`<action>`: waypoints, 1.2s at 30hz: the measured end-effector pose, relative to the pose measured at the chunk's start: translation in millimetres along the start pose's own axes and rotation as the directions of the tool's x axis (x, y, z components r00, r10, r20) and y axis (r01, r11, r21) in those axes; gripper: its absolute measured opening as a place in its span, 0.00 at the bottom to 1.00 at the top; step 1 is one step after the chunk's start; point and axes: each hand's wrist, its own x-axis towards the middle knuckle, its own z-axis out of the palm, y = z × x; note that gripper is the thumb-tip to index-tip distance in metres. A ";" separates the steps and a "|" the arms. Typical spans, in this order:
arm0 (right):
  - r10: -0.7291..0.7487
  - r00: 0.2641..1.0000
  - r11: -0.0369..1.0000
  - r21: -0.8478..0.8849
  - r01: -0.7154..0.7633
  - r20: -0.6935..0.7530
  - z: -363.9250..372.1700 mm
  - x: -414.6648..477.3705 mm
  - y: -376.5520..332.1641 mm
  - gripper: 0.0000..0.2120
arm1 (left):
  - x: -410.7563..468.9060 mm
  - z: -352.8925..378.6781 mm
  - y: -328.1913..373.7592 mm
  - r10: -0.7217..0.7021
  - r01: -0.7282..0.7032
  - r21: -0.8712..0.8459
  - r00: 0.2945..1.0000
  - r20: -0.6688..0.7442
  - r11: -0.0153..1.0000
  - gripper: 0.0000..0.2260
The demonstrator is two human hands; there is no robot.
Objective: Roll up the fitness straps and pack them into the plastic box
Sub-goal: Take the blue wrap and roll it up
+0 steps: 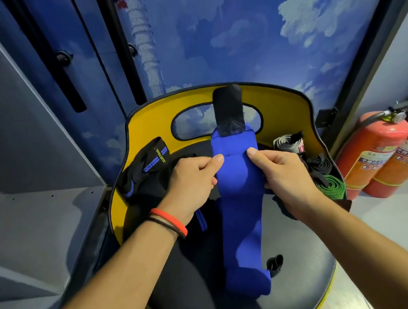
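From the head view, a blue strap (239, 201) ran lengthwise over the chair (281, 98), from the near part of the seat up to the yellow backrest, its black tab (228, 110) lying against the backrest opening. The left hand (191, 181) pinched the strap's left edge, thumb on top and fingers curled. The right hand (279, 170) pinched the right edge opposite in the same way. A black strap (145, 166) with blue stripes lay heaped at the left of the seat. At the right sat a grey roll (287, 142), a black roll (319, 164) and a green roll (331, 186), close together. Two extinguishers (377, 151) stood on the floor further right.
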 end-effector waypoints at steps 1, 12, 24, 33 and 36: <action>-0.010 0.999 1.000 -0.001 0.010 0.032 -2.5 0.6 1.9 0.34 | 2.8 0.0 0.9 -0.008 0.008 -0.042 1.000 -0.012 0.999 0.19; 0.091 0.981 0.990 -0.121 -0.071 0.171 -13.6 -4.0 33.2 0.10 | 57.4 12.9 -16.4 -0.122 0.121 -0.325 0.992 0.016 0.938 0.13; 0.423 0.904 0.751 -0.532 -0.390 -0.066 -18.0 22.0 105.1 0.19 | 135.6 88.5 -78.7 -0.346 0.354 -0.124 0.935 0.078 0.927 0.14; 0.298 0.952 0.504 -0.835 -0.221 -0.072 18.7 27.0 97.1 0.36 | 176.1 105.0 -100.8 -0.315 0.317 0.050 0.948 -0.054 0.947 0.16; 0.354 0.933 0.432 -0.873 -0.225 -0.065 25.9 31.5 92.4 0.41 | 179.0 103.9 -111.0 -0.288 0.289 -0.001 0.955 -0.075 0.957 0.15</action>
